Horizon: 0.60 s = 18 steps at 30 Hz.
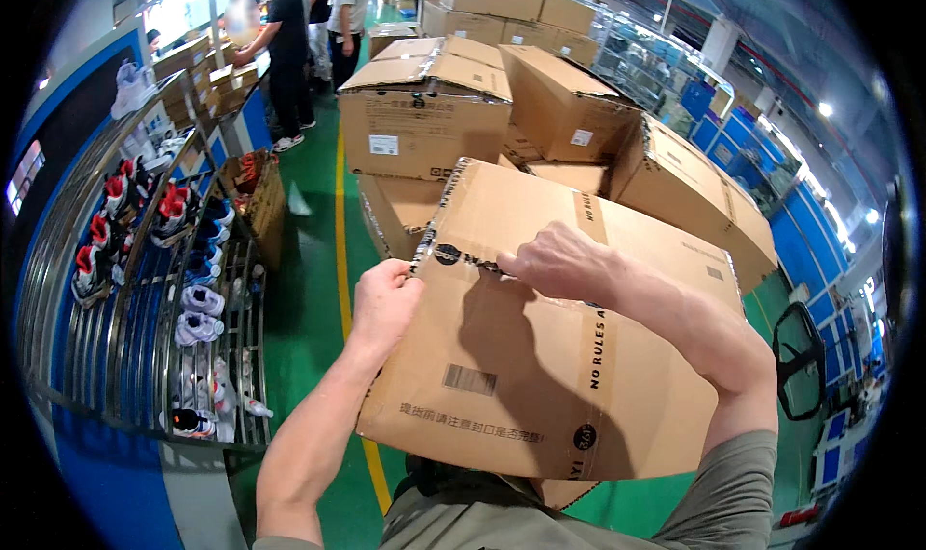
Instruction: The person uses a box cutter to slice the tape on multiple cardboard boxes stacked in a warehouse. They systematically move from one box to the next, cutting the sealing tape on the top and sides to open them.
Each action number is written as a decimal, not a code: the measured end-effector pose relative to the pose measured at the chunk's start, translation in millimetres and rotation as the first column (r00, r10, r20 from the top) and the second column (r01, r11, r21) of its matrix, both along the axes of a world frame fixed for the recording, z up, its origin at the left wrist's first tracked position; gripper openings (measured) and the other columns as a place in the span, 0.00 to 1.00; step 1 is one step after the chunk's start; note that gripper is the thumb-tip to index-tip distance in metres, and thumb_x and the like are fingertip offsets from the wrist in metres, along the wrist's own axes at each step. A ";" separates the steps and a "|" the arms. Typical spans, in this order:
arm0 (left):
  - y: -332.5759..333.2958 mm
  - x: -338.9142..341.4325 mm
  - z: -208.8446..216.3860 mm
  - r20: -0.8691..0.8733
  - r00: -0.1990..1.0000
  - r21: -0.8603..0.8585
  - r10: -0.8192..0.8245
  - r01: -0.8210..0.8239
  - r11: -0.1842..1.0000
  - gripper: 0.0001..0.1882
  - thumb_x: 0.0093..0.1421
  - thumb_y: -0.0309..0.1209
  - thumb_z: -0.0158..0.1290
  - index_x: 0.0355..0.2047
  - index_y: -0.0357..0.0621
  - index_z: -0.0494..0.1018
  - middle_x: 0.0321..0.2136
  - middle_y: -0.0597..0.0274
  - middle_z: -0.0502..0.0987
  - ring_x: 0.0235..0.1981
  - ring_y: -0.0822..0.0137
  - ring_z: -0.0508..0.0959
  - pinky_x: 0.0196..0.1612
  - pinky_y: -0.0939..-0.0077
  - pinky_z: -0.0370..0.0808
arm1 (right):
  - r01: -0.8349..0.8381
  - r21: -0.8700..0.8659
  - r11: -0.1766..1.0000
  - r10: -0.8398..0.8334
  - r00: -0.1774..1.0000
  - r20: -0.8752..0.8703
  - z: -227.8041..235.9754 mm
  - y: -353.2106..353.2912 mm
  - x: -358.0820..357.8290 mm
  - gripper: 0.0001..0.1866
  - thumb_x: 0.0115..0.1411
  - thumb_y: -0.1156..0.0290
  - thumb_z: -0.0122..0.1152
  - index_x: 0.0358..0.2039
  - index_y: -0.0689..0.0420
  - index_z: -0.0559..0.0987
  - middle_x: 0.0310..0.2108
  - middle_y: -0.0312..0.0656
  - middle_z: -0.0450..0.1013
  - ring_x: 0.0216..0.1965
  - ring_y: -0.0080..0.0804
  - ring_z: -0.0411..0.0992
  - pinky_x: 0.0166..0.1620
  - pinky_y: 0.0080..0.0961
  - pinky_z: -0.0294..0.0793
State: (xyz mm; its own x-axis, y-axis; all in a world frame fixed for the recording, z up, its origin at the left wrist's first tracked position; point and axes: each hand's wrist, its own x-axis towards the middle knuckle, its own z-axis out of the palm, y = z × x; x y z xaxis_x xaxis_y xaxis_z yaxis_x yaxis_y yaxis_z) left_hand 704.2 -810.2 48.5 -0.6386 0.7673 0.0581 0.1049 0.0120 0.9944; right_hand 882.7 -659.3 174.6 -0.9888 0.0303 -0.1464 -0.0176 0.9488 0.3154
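A large brown cardboard carton [526, 372] fills the middle of the frame, tilted, its top face crossed from upper centre to lower centre by a band of brown tape with black lettering [596, 352]. The bare left hand [386, 304] is at the carton's left edge, fingers curled in tight; whether it pinches the cardboard or only presses on it, I cannot tell. The bare right hand [559, 259] reaches in from the right, its fingers bunched narrow over a dark-printed strip [463, 258] along the seam, left of centre; its fingertips are turned away, so any hold on the strip cannot be confirmed. The work in hand seems to be on that seam. To do it well, the left hand should brace the edge close to the strip so that the carton does not swing, while the right hand works low and along the line of the seam, since an upward tug would likely lift the board or tear its surface. Small, even strokes should suit it better than one hard pull. The shadow across the seam makes the strip harder to read, so the right arm might sit further back. Another large brown carton [424, 134] stands just beyond, at upper centre, leaving little room to push forward.
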 end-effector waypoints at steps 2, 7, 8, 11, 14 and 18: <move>-1.0 2.9 5.4 0.051 0.998 0.030 -0.022 0.021 0.999 0.10 0.53 0.21 0.50 0.35 0.31 0.76 0.20 0.68 0.77 0.19 0.82 0.70 0.22 0.82 0.66 | 0.079 0.026 0.997 -0.081 0.994 0.080 0.8 1.0 15.4 0.06 0.59 0.73 0.52 0.35 0.62 0.72 0.19 0.46 0.74 0.23 0.43 0.76 0.26 0.36 0.74; -1.8 -0.1 9.8 0.082 0.997 0.065 -0.003 -0.002 0.998 0.08 0.54 0.19 0.48 0.34 0.33 0.75 0.20 0.71 0.75 0.18 0.85 0.67 0.20 0.86 0.61 | 0.123 -0.020 0.992 -0.123 0.991 -0.042 6.6 7.3 23.0 0.06 0.60 0.72 0.52 0.34 0.61 0.72 0.17 0.45 0.73 0.20 0.46 0.74 0.24 0.40 0.70; -0.2 1.4 9.1 0.099 0.995 0.080 0.001 -0.009 0.997 0.08 0.54 0.19 0.49 0.34 0.33 0.75 0.20 0.72 0.75 0.18 0.85 0.66 0.20 0.85 0.61 | 0.138 -0.111 0.984 -0.153 0.979 -0.138 8.2 7.8 18.6 0.06 0.60 0.70 0.52 0.32 0.59 0.72 0.16 0.45 0.72 0.19 0.48 0.72 0.24 0.42 0.69; -1.8 2.5 14.9 0.134 0.991 0.071 -0.029 0.020 0.997 0.10 0.53 0.16 0.47 0.35 0.31 0.74 0.26 0.62 0.79 0.22 0.78 0.75 0.27 0.85 0.71 | 0.144 -0.237 0.961 -0.184 0.970 -0.157 10.0 9.5 -6.5 0.08 0.61 0.68 0.51 0.33 0.59 0.73 0.20 0.50 0.74 0.25 0.51 0.74 0.29 0.45 0.70; -2.2 -0.1 7.8 0.076 0.996 0.034 -0.043 0.040 0.999 0.10 0.53 0.16 0.47 0.35 0.31 0.74 0.26 0.62 0.79 0.22 0.78 0.75 0.27 0.85 0.71 | 0.123 -0.313 0.942 -0.176 0.973 -0.147 2.9 5.1 -32.4 0.08 0.59 0.69 0.50 0.34 0.57 0.76 0.25 0.52 0.76 0.30 0.51 0.76 0.35 0.46 0.72; -4.3 -2.6 5.2 0.076 0.996 0.041 -0.037 0.034 0.999 0.10 0.53 0.16 0.47 0.35 0.31 0.74 0.25 0.62 0.79 0.22 0.78 0.74 0.27 0.85 0.71 | 0.139 -0.281 0.950 -0.162 0.985 -0.062 -1.9 0.7 -51.4 0.09 0.59 0.68 0.50 0.33 0.57 0.77 0.27 0.51 0.77 0.33 0.51 0.77 0.37 0.45 0.73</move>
